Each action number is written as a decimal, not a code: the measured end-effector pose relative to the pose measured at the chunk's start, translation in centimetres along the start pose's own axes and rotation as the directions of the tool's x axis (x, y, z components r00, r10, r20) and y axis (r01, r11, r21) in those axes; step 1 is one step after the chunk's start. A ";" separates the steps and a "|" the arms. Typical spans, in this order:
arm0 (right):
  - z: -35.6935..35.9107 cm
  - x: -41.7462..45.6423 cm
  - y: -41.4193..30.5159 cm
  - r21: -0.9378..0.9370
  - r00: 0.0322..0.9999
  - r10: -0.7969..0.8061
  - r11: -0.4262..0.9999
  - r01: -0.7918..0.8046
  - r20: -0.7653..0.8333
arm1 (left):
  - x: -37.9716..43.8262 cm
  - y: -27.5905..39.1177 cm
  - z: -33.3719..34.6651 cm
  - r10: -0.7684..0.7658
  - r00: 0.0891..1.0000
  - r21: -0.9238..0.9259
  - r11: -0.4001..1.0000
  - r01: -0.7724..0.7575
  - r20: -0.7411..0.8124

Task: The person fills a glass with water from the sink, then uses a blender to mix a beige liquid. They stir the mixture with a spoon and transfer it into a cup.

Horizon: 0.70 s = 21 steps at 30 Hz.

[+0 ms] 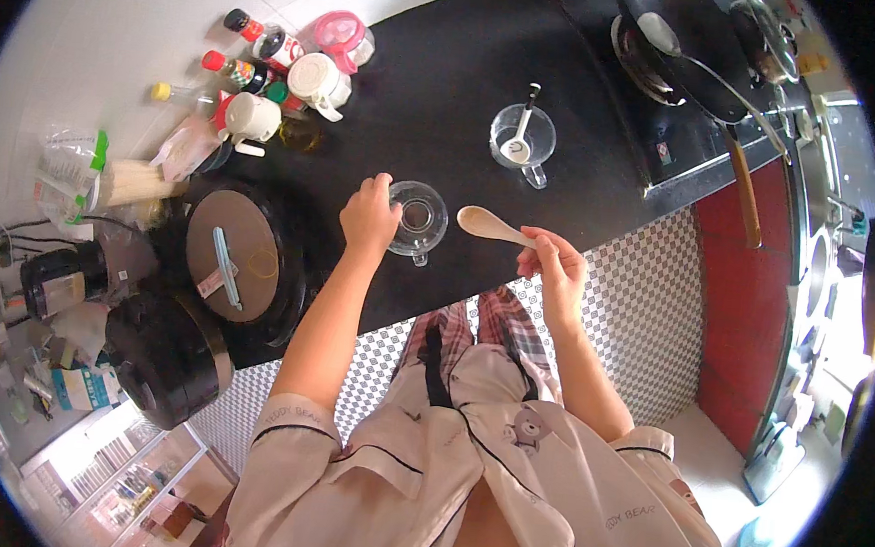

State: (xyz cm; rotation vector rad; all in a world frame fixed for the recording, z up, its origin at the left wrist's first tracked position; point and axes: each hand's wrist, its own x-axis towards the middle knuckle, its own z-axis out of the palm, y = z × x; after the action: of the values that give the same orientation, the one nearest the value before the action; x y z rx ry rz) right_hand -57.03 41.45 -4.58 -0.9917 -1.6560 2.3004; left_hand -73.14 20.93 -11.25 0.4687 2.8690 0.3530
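A clear glass mug [428, 246] stands on the black countertop, its handle towards me. My left hand [369, 217] grips its left rim, with the thumb at the edge and the fingers on the far side. In my right hand [556, 266] is a cream-coloured spoon [489, 225], pinched by its handle. The spoon's bowl points left, apart from the mug and just right of it. Farther back stands a second glass mug [547, 133], holding a white spoon [518, 149] with a black-tipped handle and a face drawn on its bowl.
Sauce bottles [250, 74] and lidded jars [318, 82] line the wall at the back left. A round brown-topped appliance [238, 209] bears a blue strip. At right, a wok [693, 78] sits on the stove, a metal ladle [659, 33] across it, its wooden handle [743, 191] jutting past the counter edge.
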 end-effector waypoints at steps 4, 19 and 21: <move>-1.4 -0.6 0.6 0.024 1.000 0.005 1.000 -0.005 0.020 | 0.6 -0.6 0.5 0.039 0.997 -0.063 0.997 -0.043 -0.064; -5.2 -0.1 2.6 -0.040 0.997 0.064 0.997 -0.062 0.042 | -9.0 3.5 4.5 -0.405 0.637 -0.690 0.020 0.724 0.656; -5.0 0.2 2.7 -0.027 0.997 0.064 0.998 -0.063 0.049 | -8.7 4.2 4.3 -0.409 0.584 -0.667 -0.088 0.740 0.701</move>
State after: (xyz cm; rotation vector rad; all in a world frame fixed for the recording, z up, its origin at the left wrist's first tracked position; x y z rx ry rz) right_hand -53.59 44.52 -7.94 -1.0148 -1.7000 2.3687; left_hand -62.83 22.79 -12.75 -0.9432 1.6217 1.5305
